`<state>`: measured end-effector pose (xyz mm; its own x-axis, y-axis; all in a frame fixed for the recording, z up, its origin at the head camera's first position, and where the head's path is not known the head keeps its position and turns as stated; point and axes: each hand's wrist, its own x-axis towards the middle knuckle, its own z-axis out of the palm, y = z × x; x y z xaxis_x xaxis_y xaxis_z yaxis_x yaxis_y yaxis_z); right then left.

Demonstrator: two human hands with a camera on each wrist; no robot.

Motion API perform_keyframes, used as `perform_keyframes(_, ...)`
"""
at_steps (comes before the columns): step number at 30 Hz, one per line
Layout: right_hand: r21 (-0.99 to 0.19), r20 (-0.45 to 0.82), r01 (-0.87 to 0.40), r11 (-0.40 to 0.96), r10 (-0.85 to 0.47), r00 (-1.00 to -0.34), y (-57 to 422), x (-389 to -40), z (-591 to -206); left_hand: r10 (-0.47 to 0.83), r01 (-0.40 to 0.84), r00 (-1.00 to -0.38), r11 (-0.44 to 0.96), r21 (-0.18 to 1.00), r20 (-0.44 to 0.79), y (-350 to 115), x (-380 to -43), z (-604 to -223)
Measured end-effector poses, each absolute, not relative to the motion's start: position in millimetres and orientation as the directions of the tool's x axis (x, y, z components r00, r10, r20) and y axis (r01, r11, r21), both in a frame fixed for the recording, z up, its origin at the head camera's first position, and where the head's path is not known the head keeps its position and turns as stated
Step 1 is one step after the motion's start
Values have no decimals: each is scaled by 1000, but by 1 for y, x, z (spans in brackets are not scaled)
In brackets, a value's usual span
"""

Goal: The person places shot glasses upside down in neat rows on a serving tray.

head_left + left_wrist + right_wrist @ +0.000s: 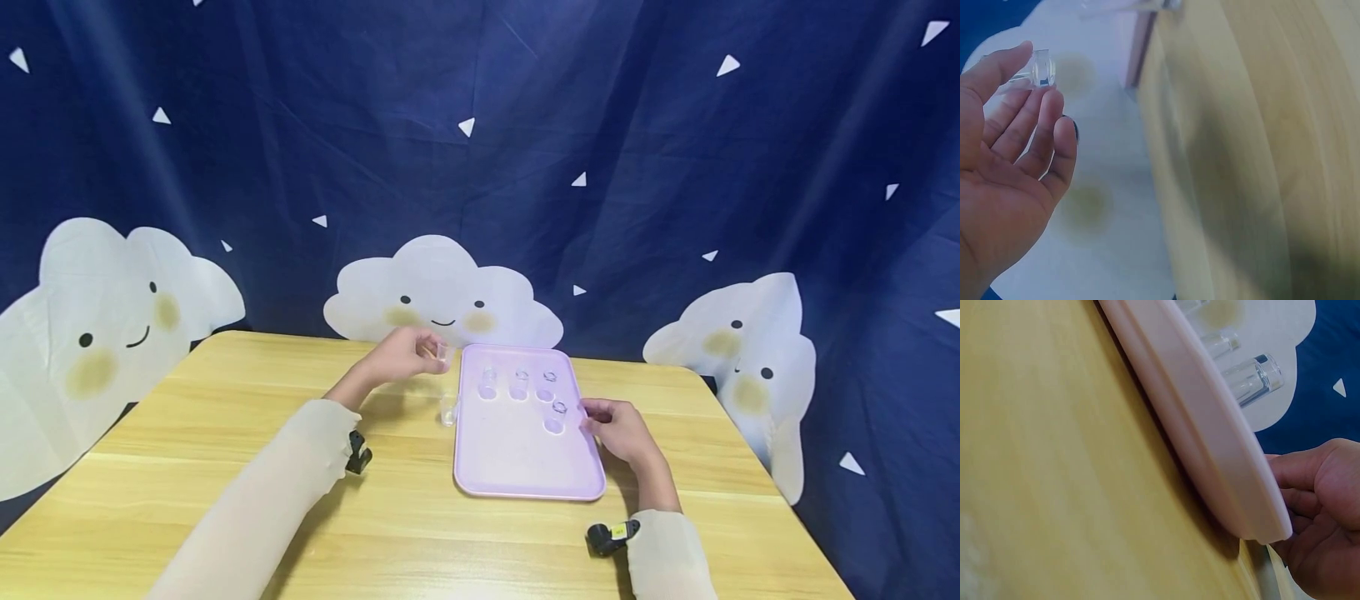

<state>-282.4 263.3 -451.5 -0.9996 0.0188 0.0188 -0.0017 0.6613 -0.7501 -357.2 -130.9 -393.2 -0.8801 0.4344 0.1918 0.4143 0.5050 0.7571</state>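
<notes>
My left hand [405, 354] is raised near the far left corner of the pink tray [510, 475]. It pinches a small clear glass [446, 357] between thumb and fingertips; the left wrist view shows this glass [1043, 69] lying on its side in the grasp. Several similar clear glasses [518, 385] stand on the tray, most in a row at its far end. Another clear glass [448, 411] is on the table right beside the tray's left edge. My right hand [618, 429] grips the tray's right rim, its fingers partly hidden behind the rim [1235, 456] in the right wrist view.
The wooden table [375, 533] carries the tray right of its middle. Behind it hangs a dark blue curtain [525, 208] with white clouds and triangles. A small black camera [358, 454] is on the left wrist, another black camera [609, 537] on the right.
</notes>
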Motion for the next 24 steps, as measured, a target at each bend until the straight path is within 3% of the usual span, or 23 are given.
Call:
perform_keyframes(15,-750,23,-2,661,22,-999,265,-282,-452,417,465,-859,386,797,298,-96,-344,-386)
perform_keyframes(24,-745,29,-13,667,13,-1000,265,-283,-452,362,429,-878,310,848,312,-72,-336,-392)
